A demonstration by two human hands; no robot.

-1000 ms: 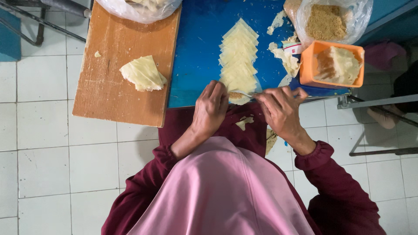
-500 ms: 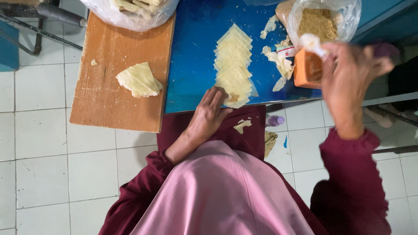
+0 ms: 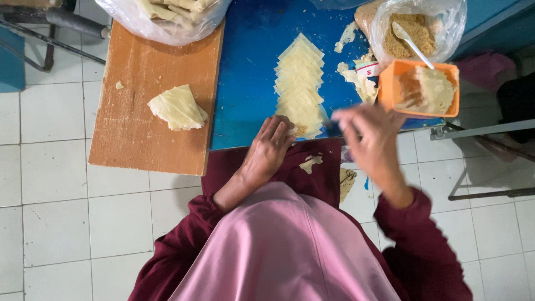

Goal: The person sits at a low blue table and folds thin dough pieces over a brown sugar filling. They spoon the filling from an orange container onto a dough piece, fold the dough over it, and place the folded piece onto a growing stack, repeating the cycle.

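The row of pastry sheets (image 3: 301, 83) lies down the middle of the blue surface (image 3: 251, 67), thin pale squares overlapping like shingles, and the nearest sheet sits at the surface's front edge; the left hand (image 3: 270, 147) is flat on that near end, fingers spread and loose, pressing the sheet rather than closing on it; the right hand (image 3: 368, 136) hangs blurred just right of the row, fingers bent together as if pinched, though the blur hides whether the grip holds anything; just beyond it stands an orange tub (image 3: 419, 89) with pale dough scraps inside, and behind that a clear bag of brown crumbly filling (image 3: 415, 28) with a white spoon (image 3: 412, 44) sticking out of it; loose pastry scraps (image 3: 356, 81) lie between the row and the tub; to the left, a wooden board (image 3: 150, 111) butts against the blue surface, carrying a small stack of folded pastry (image 3: 177, 107), well apart from the row; a second clear bag of pastry (image 3: 167, 17) rests at the board's far end; a scrap (image 3: 311, 163) lies on the person's dark red lap, white floor tiles (image 3: 56, 195) all around.
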